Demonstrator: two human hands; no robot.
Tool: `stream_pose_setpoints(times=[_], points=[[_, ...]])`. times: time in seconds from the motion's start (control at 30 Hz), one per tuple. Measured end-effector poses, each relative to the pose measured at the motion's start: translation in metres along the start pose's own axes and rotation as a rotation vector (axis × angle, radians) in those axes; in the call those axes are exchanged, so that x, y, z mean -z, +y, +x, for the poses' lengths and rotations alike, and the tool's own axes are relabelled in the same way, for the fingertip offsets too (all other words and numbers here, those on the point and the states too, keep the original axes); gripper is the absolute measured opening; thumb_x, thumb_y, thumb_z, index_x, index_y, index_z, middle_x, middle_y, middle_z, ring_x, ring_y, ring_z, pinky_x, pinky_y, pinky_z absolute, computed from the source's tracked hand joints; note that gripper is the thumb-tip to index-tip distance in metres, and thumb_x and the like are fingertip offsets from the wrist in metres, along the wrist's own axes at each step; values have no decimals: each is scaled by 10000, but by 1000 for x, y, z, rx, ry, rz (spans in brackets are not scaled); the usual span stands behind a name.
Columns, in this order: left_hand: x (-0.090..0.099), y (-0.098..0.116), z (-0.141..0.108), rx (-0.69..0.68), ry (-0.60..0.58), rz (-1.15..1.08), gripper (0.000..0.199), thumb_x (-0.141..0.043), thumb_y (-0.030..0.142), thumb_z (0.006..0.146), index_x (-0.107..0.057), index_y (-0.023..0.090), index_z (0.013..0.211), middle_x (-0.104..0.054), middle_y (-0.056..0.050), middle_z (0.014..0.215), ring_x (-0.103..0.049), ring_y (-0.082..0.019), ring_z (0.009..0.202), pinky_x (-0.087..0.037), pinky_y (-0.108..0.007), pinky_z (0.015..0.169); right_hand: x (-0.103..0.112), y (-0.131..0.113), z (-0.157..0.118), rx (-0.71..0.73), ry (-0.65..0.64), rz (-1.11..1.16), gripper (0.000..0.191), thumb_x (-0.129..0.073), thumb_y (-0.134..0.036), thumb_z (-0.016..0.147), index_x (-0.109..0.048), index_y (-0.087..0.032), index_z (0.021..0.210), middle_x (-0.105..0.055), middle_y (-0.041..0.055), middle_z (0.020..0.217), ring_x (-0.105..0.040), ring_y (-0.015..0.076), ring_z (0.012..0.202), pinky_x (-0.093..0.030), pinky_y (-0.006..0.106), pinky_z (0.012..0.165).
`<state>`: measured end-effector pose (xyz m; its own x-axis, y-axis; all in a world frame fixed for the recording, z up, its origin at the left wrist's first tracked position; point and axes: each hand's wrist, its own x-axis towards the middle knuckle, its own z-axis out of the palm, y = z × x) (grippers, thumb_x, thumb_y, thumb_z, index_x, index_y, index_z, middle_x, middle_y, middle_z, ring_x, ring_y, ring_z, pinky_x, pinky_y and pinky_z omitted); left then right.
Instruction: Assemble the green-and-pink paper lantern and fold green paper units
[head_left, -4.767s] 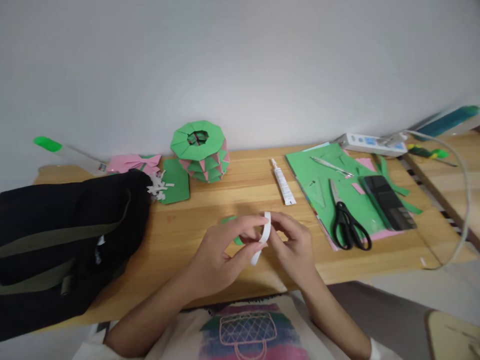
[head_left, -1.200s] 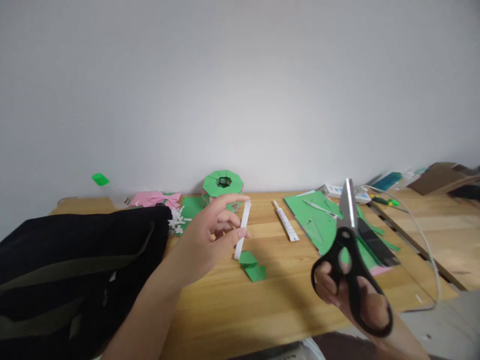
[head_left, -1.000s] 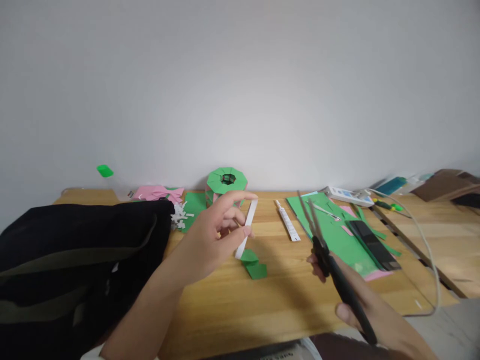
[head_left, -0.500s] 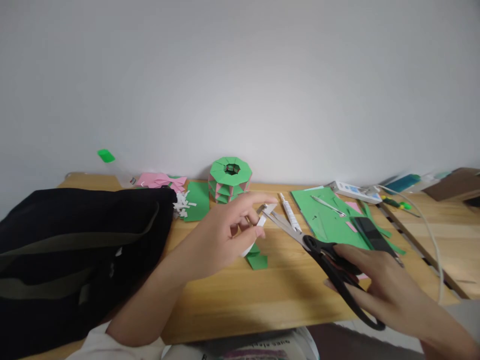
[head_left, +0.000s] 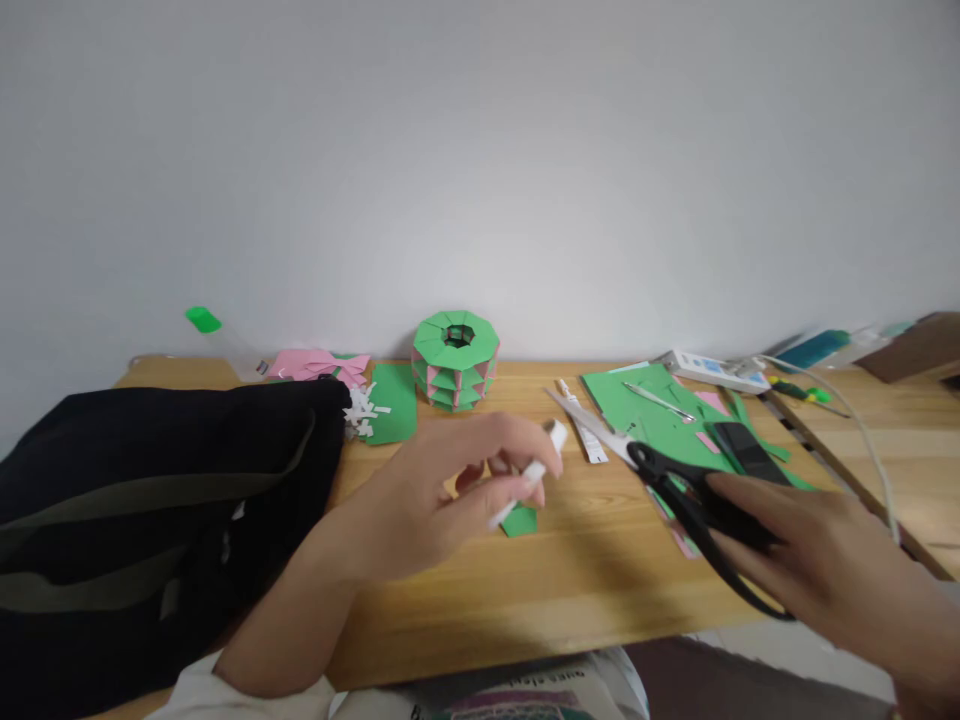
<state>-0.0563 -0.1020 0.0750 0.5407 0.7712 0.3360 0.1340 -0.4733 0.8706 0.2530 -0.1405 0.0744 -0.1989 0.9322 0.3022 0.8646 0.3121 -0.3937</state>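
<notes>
My left hand (head_left: 442, 490) is closed over the middle of the table, pinching a narrow white strip (head_left: 556, 438) between thumb and fingers. The strip's upper end pokes out beside the index finger and looks bent. My right hand (head_left: 817, 565) grips black-handled scissors (head_left: 645, 460), whose blades point up and left, apart from the strip. Below the left fingers lies a folded green paper piece (head_left: 520, 521), partly hidden. A white glue tube (head_left: 589, 432) rests on the table behind the scissor blades.
A green and pink paper ring structure (head_left: 457, 352) stands by the wall. Black cloth or a bag (head_left: 165, 530) covers the left side. White scraps (head_left: 360, 410) lie beside it. At right are green sheets (head_left: 622, 395), a pen (head_left: 660, 402), a phone (head_left: 746, 452) and a power strip (head_left: 716, 370).
The scissors have moved right, away from the white strip that their blade tips were at. My left hand keeps hold of the strip and has shifted slightly.
</notes>
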Motion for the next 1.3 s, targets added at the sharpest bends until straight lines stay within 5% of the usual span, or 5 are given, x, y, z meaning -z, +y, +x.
stream_pose_setpoints(times=[0.3,0.63,0.8,1.0,1.3], points=[[12,-36,-25,361,-160,544,425,-404,206,873,-517,209,1282,-674,-42,767,-616,-210,658,-394,-275,572,-36,88,-25,-572,-196,-636,241,-585,-410,747,-585,-205,622,-651,90,581,-606,247,526,-292,279,443],[-4,-86,-57,740,-107,733,473,-484,349,853,-490,161,1287,-522,-161,1241,-522,-333,1141,-413,-472,933,-60,150,-57,-456,-190,-507,268,-569,-350,767,-710,-131,831,-689,140,809,-650,269,747,-460,334,632],[-24,-73,-48,612,273,104,253,-645,380,760,-696,213,943,-564,-83,1198,-507,-263,1161,-436,-349,915,-64,112,-43,-314,-8,-510,320,-478,-365,844,-699,-141,787,-681,130,744,-635,266,680,-415,331,537],[-63,-69,-33,669,443,-936,269,-726,257,661,-736,195,923,-698,-62,993,-606,-195,953,-461,-249,716,-109,-5,-15,-153,52,493,138,-576,-265,848,-665,-193,771,-694,41,758,-633,152,679,-491,260,617],[-82,-73,-36,724,445,-862,272,-752,242,626,-757,225,898,-725,-37,907,-608,-159,907,-458,-221,722,-152,-49,-3,-498,18,1180,111,-673,-286,749,-710,-181,739,-705,22,702,-606,118,613,-490,242,598]])
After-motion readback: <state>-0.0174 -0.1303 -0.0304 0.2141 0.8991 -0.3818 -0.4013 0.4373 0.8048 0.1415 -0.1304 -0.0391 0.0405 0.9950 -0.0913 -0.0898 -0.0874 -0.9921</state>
